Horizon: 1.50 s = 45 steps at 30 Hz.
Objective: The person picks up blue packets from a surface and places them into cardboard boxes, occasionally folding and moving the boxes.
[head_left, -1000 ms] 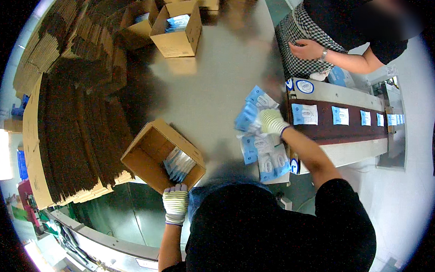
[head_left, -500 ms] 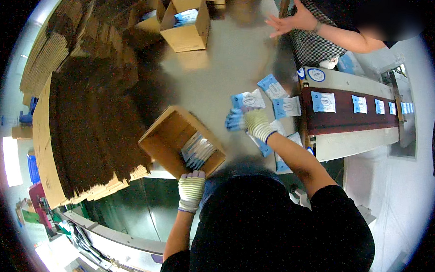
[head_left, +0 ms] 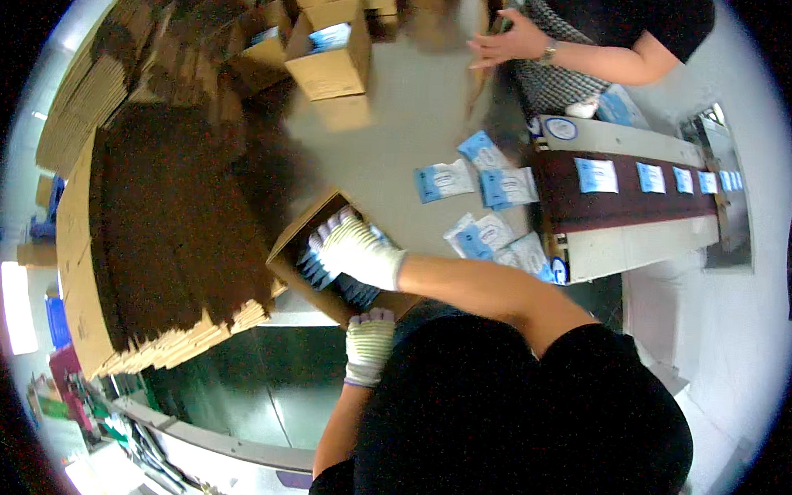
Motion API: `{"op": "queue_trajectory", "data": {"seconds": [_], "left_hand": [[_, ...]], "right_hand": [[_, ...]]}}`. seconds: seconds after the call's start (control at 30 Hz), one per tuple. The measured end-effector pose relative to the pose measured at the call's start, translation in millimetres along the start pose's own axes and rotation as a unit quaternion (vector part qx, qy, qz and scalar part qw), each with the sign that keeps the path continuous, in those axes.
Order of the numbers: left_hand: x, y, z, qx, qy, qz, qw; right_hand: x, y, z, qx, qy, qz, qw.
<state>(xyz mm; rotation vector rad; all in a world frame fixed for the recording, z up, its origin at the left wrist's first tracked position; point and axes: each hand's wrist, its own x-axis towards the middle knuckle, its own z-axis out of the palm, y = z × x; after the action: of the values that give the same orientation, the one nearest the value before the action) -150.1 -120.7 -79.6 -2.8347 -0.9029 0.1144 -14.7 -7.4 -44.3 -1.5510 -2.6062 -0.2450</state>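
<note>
An open cardboard box (head_left: 302, 229) sits tilted at the table's near edge, with several blue-and-white soft packets (head_left: 356, 291) standing in a row inside. My left hand (head_left: 370, 344), in a striped knit glove, grips the box's near wall with its fingers over the rim. Down inside the box is my right hand (head_left: 361, 249), gloved too, closed around a small bunch of blue packets (head_left: 315, 267) at the left end of the row. The glove hides part of that bunch. Loose packets (head_left: 445, 180) of the same kind lie to the right of the box.
A conveyor belt (head_left: 559, 196) on the right carries spaced packets (head_left: 650, 178). Stacked flat cardboard (head_left: 170, 231) fills the left. More open boxes (head_left: 334, 74) with packets stand at the far side. A co-worker's hand (head_left: 516, 44) is raised beyond the conveyor's end.
My right hand has swung left from the loose packets into the box, bringing a bunch of packets. My left hand stays on the box wall. The conveyor packets and co-worker's hand have shifted slightly.
</note>
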Motion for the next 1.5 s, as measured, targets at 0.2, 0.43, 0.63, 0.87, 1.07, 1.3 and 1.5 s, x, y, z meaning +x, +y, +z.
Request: {"op": "queue_trajectory", "data": {"seconds": [0.2, 0.43, 0.63, 0.87, 1.07, 1.3, 1.5], "left_hand": [[-5.3, -5.9, -6.6, -0.046, 0.007, -0.034, 0.998], [2.5, -18.2, -7.3, -0.047, 0.001, -0.046, 0.998], [9.4, -18.0, -2.1, -0.053, 0.049, -0.038, 0.997], [-1.7, -16.7, 9.8, -0.023, 0.022, -0.039, 0.999], [-0.6, -14.4, 6.0, -0.035, 0.002, -0.042, 0.998], [10.2, -20.8, -7.8, -0.054, 0.023, -0.045, 0.997], [9.0, -16.8, -2.2, -0.056, 0.014, -0.045, 0.997]], "right_hand": [[-32.1, -27.5, 23.3, 0.169, -0.138, -0.052, 0.975], [-112.7, 118.3, -49.3, 0.312, 0.01, 0.146, 0.939], [-223.3, 261.3, 40.3, 0.079, -0.163, 0.283, 0.942], [-251.5, 313.2, 36.7, 0.15, -0.174, 0.348, 0.909], [-223.8, 324.7, 57.0, 0.094, -0.354, 0.291, 0.884], [-206.5, 263.5, 61.3, 0.117, -0.405, 0.304, 0.854], [-217.0, 218.1, 68.0, 0.152, -0.373, 0.357, 0.843]]}}
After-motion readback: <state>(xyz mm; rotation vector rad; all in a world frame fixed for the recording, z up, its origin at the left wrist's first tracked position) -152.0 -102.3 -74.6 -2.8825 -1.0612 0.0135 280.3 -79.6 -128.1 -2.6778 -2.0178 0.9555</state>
